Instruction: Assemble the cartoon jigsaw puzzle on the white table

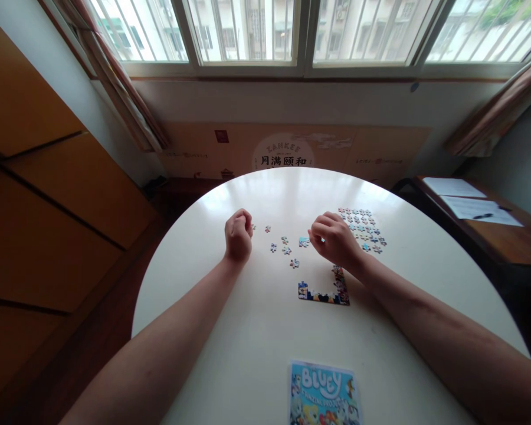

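Note:
My left hand (239, 235) is closed in a fist over the left of the white table; whatever it may hold is hidden. Just right of it lie several loose jigsaw pieces (287, 251). My right hand (333, 236) has its fingers curled inward, and I cannot make out what is between them. Close to its fingertips lies a small light-blue puzzle section (304, 242). Below that hand is a partly joined puzzle border (323, 297), forming a bottom edge and right side. Rows of loose puzzle pieces (366, 227) lie beyond my right wrist.
A blue Bluey picture card (325, 392) lies near me on the round white table (230, 366). A brown side table (513, 239) with papers (478, 209) and a pen stands at right. Wooden cabinets (48, 218) are at left, windows ahead.

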